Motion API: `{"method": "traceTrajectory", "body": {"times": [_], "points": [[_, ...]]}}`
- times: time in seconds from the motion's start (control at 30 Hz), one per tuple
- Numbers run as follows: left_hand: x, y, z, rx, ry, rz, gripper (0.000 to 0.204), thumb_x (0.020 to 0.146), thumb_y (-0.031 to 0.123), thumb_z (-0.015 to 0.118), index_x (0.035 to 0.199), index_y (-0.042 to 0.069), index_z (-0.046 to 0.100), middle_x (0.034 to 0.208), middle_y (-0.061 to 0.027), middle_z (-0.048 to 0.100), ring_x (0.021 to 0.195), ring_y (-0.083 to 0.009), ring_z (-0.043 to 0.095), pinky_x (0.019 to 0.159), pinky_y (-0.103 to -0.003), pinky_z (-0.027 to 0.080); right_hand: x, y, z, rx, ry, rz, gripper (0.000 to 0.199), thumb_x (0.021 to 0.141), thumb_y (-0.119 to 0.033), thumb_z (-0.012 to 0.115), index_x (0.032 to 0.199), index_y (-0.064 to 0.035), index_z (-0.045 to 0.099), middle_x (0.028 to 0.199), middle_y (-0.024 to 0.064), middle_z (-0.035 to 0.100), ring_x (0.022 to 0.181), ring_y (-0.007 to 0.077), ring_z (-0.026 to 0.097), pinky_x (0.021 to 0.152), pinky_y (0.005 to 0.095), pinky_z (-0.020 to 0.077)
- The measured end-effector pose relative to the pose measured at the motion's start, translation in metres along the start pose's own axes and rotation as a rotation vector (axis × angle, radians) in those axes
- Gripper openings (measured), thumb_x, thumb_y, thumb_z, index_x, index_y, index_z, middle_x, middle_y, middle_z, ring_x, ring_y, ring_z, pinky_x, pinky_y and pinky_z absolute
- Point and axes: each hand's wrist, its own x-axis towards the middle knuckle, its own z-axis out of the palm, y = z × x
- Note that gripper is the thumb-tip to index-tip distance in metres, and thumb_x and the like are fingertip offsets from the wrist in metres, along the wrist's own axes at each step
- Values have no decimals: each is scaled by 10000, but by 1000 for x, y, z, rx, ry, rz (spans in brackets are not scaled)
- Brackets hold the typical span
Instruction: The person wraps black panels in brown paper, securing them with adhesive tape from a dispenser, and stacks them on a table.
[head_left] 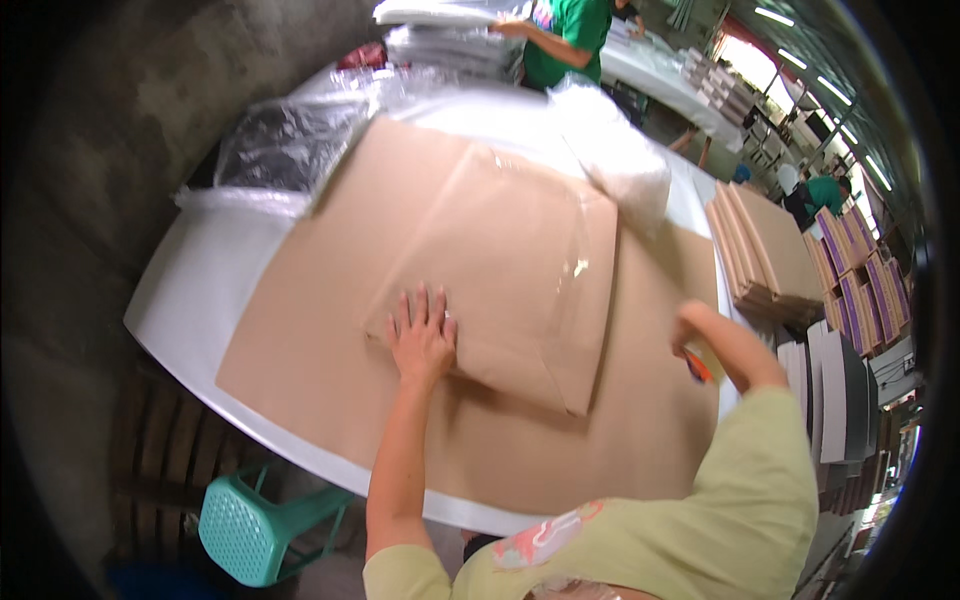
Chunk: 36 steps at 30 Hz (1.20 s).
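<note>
A flat, square parcel wrapped in brown paper [480, 260] lies on a larger brown paper sheet [300, 320]. Shiny clear tape [570, 270] runs along its right side and part of the far edge. My left hand [420, 345] rests flat on the parcel's near left corner, fingers spread, holding nothing. To the right of the parcel, my right hand [692, 325] is raised over the sheet and blurred by motion. Its fingers are closed round a small tool with orange and dark blue parts [697, 367], whose exact kind is unclear.
Clear plastic film [290, 150] lies at the table's far left, and a whitish bag [620, 160] sits beyond the parcel. Brown boards [765, 240] are stacked on the right. A green stool [240, 530] stands below the table edge. Across the table, a person in green [570, 40] handles stacked sheets.
</note>
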Motion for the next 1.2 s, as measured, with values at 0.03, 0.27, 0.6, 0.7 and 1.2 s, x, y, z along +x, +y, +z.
{"method": "traceTrajectory", "body": {"times": [0.03, 0.27, 0.6, 0.7, 1.2], "points": [[6, -11, -8, -11, -47, 16, 569, 884, 508, 397, 1396, 282, 294, 1454, -8, 282, 1340, -258, 245, 1054, -537, 166, -2, 27, 38, 298, -20, 38, 495, 640, -189, 581, 1118, -67, 552, 959, 103, 626, 797, 194, 609, 656, 329, 518], [54, -109, -13, -287, -402, -7, 710, 847, 562, 439, 1395, 131, 304, 1421, -121, 328, 1317, -259, 299, 1072, -485, 159, 50, 9, 289, 2616, 1049, -270, 544, 759, -181, 503, 1278, -42, 420, 1165, 131, 531, 1041, 218, 548, 898, 382, 459], [124, -114, 27, -1072, -358, 339, 687, 850, 457, 454, 1367, 23, 326, 1379, -158, 387, 1310, -277, 310, 1099, -406, 121, 76, -129, 153, 1307, 1585, 163, 476, 921, -303, 407, 1281, 7, 432, 1354, 152, 397, 1280, 309, 332, 1056, 406, 245], [132, -112, 41, -1350, -286, 366, 718, 843, 480, 396, 1359, -14, 318, 1396, -167, 353, 1333, -272, 250, 1102, -385, 109, 107, -166, 94, 1758, 1827, 46, 524, 926, -323, 396, 1320, 20, 356, 1399, 152, 321, 1308, 287, 284, 1074, 394, 206], [60, -44, -123, -1775, -577, -111, 712, 841, 486, 290, 1356, -4, 335, 1443, -88, 276, 1308, -273, 280, 1065, -421, 244, -26, -133, 74, 2658, 1174, -948, 535, 942, -339, 366, 1379, -46, 272, 1373, 85, 358, 1267, 190, 338, 1062, 336, 255]]}}
